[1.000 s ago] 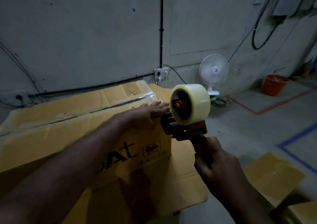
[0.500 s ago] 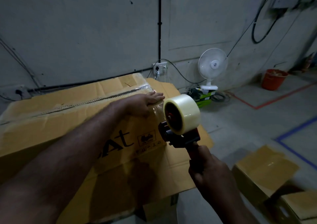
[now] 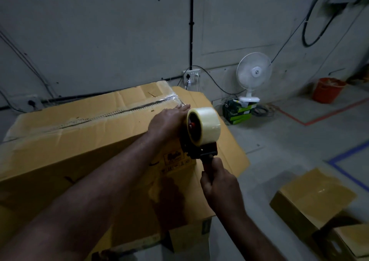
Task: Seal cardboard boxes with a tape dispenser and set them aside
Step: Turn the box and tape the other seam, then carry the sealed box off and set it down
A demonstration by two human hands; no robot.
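Gripping the tape dispenser [image 3: 202, 132] with fingers clamped round its handle, the right hand [image 3: 220, 186] holds it at the right end of the cardboard box [image 3: 79, 140]; the left hand [image 3: 166, 120] lies flat on top, fingers straight. The roll hides the blade.

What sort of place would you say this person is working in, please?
Probably a warehouse or packing area: a bare concrete wall with exposed cables, a blue floor line, and a large cardboard box beside a tape dispenser.

Tan box [image 3: 79, 140], pale-yellow tape roll [image 3: 205, 124], orange bucket [image 3: 327, 90].
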